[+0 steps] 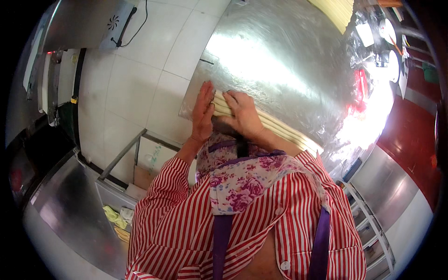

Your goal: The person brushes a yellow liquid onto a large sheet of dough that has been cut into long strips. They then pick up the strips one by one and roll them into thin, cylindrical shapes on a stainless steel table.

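Observation:
Several long, pale dough ropes [290,132] lie side by side along the near edge of a metal worktop. My left hand [204,112] is upright at their left ends, its fingers straight and together, with the palm turned toward the dough. Across the ropes, close to those ends, rests my right hand [244,115]. Its bent fingers reach the far rope while its thumb is down at the near side, so it spans the bundle. Part of the dough is hidden under this hand and forearm.
The shiny metal worktop [261,32] stretches ahead, with a pale yellow sheet or stack [337,13] at its far right. Red plastic packaging [359,91] and white dishes [391,65] sit on the right. A metal frame stand [122,154] is at my left, over the tiled floor [135,88].

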`<state>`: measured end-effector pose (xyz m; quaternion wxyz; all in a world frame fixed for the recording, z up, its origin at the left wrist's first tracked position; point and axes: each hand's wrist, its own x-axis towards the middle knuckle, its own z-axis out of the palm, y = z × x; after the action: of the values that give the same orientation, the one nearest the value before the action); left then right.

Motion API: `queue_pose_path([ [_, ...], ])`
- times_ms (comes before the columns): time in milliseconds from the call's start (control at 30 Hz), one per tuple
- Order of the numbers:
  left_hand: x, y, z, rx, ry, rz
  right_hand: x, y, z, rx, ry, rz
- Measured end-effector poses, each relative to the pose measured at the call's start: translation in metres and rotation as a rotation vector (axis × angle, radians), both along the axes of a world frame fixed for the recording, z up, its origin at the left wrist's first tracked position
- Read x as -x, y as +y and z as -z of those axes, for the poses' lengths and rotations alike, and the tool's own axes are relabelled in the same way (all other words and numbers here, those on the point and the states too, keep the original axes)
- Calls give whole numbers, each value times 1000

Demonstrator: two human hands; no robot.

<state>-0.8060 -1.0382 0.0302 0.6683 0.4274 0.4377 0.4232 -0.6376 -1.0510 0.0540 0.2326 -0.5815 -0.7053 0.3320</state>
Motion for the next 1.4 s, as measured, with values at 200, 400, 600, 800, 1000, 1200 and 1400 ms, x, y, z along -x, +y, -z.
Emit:
queue_pose_path([
  [200, -4, 1, -1, -24, 187, 24, 26, -3, 15, -55, -149, -22],
  [400, -4, -4, 9, -528, 824, 334, 16, -4, 15, 167, -260, -169],
  [600, -1, 44, -11, -657, 870, 439, -79, -2, -22, 1, -120, -186],
  [800, -117, 243, -32, -670, 797, 238, -265, 107, -21, -17, -58, 853],
  [1000, -249, 400, 12, -550, 976, 128, -387, 201, 3, 1, -215, 1129],
  [1200, -297, 410, 26, -350, 989, -104, -370, 242, 1, -175, -96, 1328],
  [1400, -294, 393, 23, -404, 811, -205, -269, 252, -50, -320, 155, 946],
])
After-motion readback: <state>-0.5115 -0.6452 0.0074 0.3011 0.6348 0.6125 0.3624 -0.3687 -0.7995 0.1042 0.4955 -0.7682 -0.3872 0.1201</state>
